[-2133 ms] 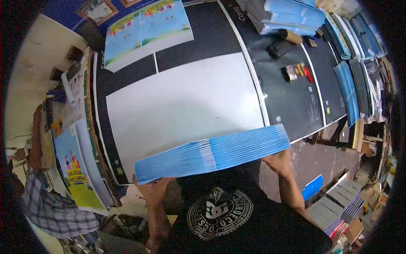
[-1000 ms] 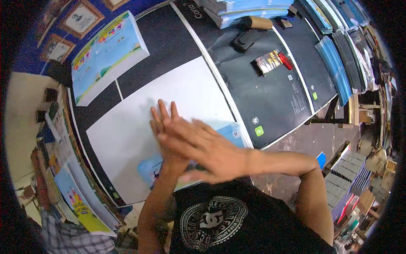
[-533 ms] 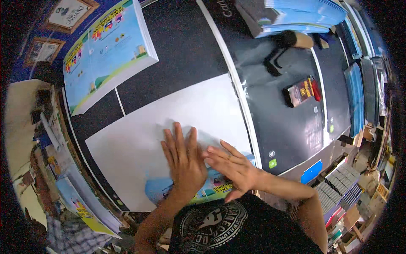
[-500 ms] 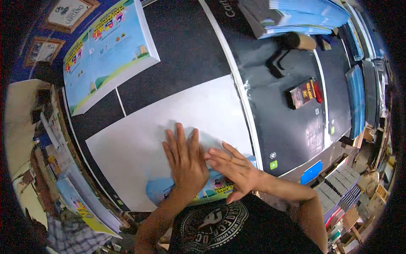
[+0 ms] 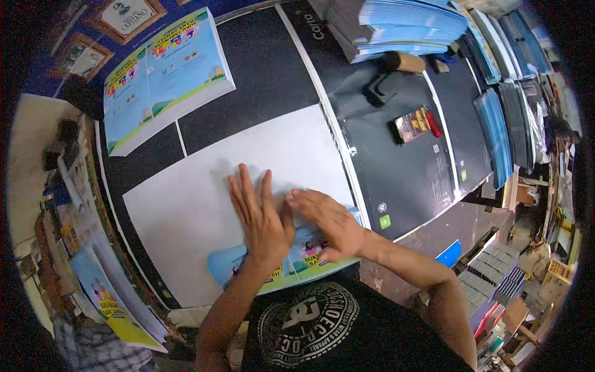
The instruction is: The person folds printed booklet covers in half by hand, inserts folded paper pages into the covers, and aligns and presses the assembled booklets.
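Observation:
A large white sheet [image 5: 180, 204] lies on the black table, its near edge folded back so that a blue and green printed strip [image 5: 226, 260] shows in front of me. My left hand [image 5: 263, 229] rests palm down across the fold, fingers spread onto the white paper. Beside it, my right hand [image 5: 331, 223] lies on the sheet and printed strip, fingers stretched out close together and thumb apart. Its fingertips are next to the left hand's thumb; I cannot tell whether they touch. Neither hand grips anything, and both cover part of the fold.
A thick stack of printed sheets [image 5: 180, 71] lies at the far left. Folded blue sheets [image 5: 409, 25] are piled at the back right. A small box [image 5: 412, 126], a red lighter [image 5: 432, 123] and a wooden-handled black tool [image 5: 403, 62] lie right of the sheet.
The view has shifted, so the table sits a little further left. More of the printed strip shows under my hands. My right hand's fingers are closer together.

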